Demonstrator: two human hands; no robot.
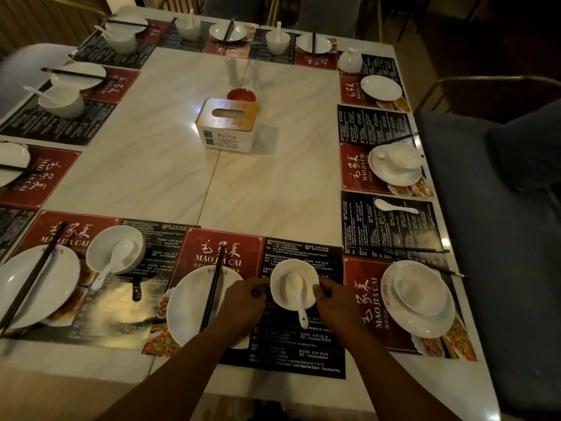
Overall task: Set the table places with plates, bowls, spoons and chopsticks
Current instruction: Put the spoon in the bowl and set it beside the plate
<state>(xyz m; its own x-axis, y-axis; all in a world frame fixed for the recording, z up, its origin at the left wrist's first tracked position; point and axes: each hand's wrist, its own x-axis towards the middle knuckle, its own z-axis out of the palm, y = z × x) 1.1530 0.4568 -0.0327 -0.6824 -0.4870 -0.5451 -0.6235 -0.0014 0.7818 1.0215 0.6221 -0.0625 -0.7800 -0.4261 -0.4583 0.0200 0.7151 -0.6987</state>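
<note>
Dim, warm light fills the room, so the far places blur and the small print on the placemats is mostly unreadable. At the left edge one plate [12, 162] is cut off, and our own forearms cover the near rim of the plate [191, 308] in front of us. Two clear glasses [243, 71] beyond the middle are hard to make out.

We stand at a pale, marble-patterned table [273, 177] ringed with red and black placemats [291, 344]. A tissue box [226, 126] sits near its middle with a small red dish [241, 95] just behind it. A blue seat [473, 208] runs along the right side. On that side a loose spoon [396, 206] lies on a mat, apart from any bowl.

Our hands meet at the white bowl [294, 282] on the near mat. Our left hand [243, 302] grips its left side with curled fingers, and our right hand [335, 302] grips its right side the same way. A white spoon [299, 299] rests inside the bowl, its handle hanging over the near rim between our hands. Dark chopsticks [214, 287] lie across the plate, just left of our left hand.
</note>
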